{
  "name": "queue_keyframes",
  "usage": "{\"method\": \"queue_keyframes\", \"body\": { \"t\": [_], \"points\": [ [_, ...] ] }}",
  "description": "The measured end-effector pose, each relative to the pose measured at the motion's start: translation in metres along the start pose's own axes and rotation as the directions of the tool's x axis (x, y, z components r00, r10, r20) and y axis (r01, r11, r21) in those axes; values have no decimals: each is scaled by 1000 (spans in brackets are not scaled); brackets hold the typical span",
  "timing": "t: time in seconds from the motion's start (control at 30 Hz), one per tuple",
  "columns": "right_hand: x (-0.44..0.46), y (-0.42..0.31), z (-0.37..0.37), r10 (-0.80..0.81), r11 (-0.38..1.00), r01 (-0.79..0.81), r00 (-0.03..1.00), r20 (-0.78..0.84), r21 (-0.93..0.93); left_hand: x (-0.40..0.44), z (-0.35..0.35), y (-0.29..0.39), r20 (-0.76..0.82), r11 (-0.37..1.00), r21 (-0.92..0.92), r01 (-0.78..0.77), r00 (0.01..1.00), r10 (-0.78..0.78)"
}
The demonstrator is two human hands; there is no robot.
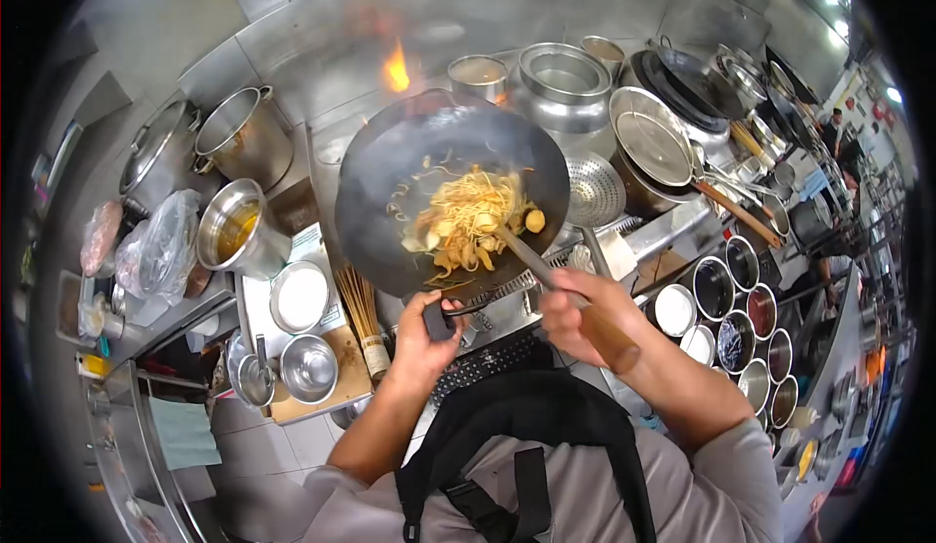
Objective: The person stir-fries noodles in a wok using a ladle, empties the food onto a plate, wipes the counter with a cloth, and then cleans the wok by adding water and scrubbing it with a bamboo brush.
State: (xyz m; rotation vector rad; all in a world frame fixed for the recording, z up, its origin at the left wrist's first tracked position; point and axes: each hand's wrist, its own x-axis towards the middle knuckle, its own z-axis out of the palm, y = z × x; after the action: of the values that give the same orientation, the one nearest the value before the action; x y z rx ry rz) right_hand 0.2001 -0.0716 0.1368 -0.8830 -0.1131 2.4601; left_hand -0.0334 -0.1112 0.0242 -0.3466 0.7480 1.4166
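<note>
A large dark wok [385, 168] sits over the stove in front of me. Noodles [478, 202] with yellowish chunks lie in it, with a little smoke or steam above. My left hand [426, 340] is closed round a dark grip at the wok's near rim; whether a cloth is wrapped there I cannot tell. In my right hand [590, 317] is a long metal wok tool [531, 258] with a wooden handle, fingers wrapped round it. The tool slants down into the noodles, which hide its head.
An orange flame [396, 67] rises behind the wok. A perforated strainer [591, 187] and a mesh sieve [653, 143] are to the right, beside several seasoning containers [715, 288]. Leftward stand a stockpot [244, 138], a pot with yellow liquid [234, 236], steel bowls [309, 368] and a bamboo brush [361, 314].
</note>
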Motion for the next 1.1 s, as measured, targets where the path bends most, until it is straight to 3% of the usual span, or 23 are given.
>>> {"method": "queue_keyframes", "body": {
  "t": [0.03, 0.07, 0.13, 0.17, 0.2, 0.23, 0.27, 0.3, 0.37, 0.4, 0.57, 0.6, 0.67, 0.7, 0.77, 0.8, 0.83, 0.87, 0.9, 0.93, 1.0, 1.03, 1.1],
  "points": [
    [-10, 5, -14, -79, 995, 81, 996, 27, -62, -6, 2, -6, 26, 998, -54, 23, 999, -22],
    [-13, 4, -39, -84, 980, 121, 972, 221, -156, -8, 2, -11, 55, 993, -111, 43, 998, -37],
    [-8, -1, -91, -164, 887, 244, 960, 226, -391, -1, -2, -21, 10, 998, -64, 11, 1000, -11],
    [13, 1, -149, -223, 762, 236, 970, 98, -603, 3, -4, -26, -26, 1000, -18, -24, 999, 24],
    [39, 2, -214, -277, 435, 182, 959, 61, -882, 5, -10, -30, 21, 998, 43, -48, 999, 47],
    [54, 4, -243, -342, -80, -10, 940, 17, -997, 4, -11, -32, 14, 997, 42, -59, 998, 59],
    [68, 5, -268, -415, -556, -231, 910, 26, -799, 2, -11, -33, -26, 997, 54, -61, 998, 62],
    [88, 8, -306, -399, -560, -211, 916, 38, -801, 0, -12, -34, -65, 996, 66, -65, 995, 70],
    [125, 8, -376, -580, -736, -329, 757, 300, -592, 0, -16, -32, -85, 999, 26, -39, 996, 41],
    [132, 1, -386, -597, -568, -259, 783, 174, -781, 2, -17, -32, -115, 999, 1, -49, 992, 49],
    [176, -15, -443, -588, -543, -402, 809, -8, -737, 3, -10, -31, -63, 998, -64, -4, 998, 0],
    [181, -17, -447, -647, -274, -411, 747, -149, -869, 0, -2, -32, -65, 998, -55, 5, 998, -9],
    [188, -18, -440, -606, -156, -511, 725, -326, -845, -3, 0, -33, -58, 1000, -11, -3, 998, 3],
    [185, -23, -421, -557, -330, -594, 750, -356, -733, -3, -8, -31, -73, 1000, -10, 1, 997, -2],
    [172, -23, -407, -326, -732, -360, 931, -168, -579, 3, -21, -24, -69, 1000, -21, -7, 998, 6],
    [159, -16, -400, -337, -725, -374, 925, -177, -579, -1, -14, -25, -64, 999, 44, -17, 998, 20],
    [142, -5, -394, -353, -269, -224, 928, -120, -937, -1, -13, -23, -54, 999, 48, 0, 999, 2],
    [123, 3, -381, -410, 269, 37, 909, -79, -963, -2, -16, -22, -40, 997, 73, 0, 999, 3],
    [101, 9, -357, -365, 414, 142, 931, -21, -899, -1, -20, -22, -23, 994, 106, 12, 1000, -9],
    [52, -6, -275, -102, 914, 76, 994, -45, -398, 1, -26, -22, -8, 982, 188, -20, 1000, 22],
    [20, -11, -227, -42, 993, 78, 943, 331, -94, 6, -42, -22, -25, 967, 253, -1, 1000, 8],
    [13, -14, -212, -12, 991, 66, 915, 403, -120, 10, -49, -21, -67, 970, 239, 46, 997, -31],
    [12, -11, -172, 31, 866, 97, 969, 246, -491, 18, -67, -4, -59, 936, 271, 224, 975, -216]
  ]
}}
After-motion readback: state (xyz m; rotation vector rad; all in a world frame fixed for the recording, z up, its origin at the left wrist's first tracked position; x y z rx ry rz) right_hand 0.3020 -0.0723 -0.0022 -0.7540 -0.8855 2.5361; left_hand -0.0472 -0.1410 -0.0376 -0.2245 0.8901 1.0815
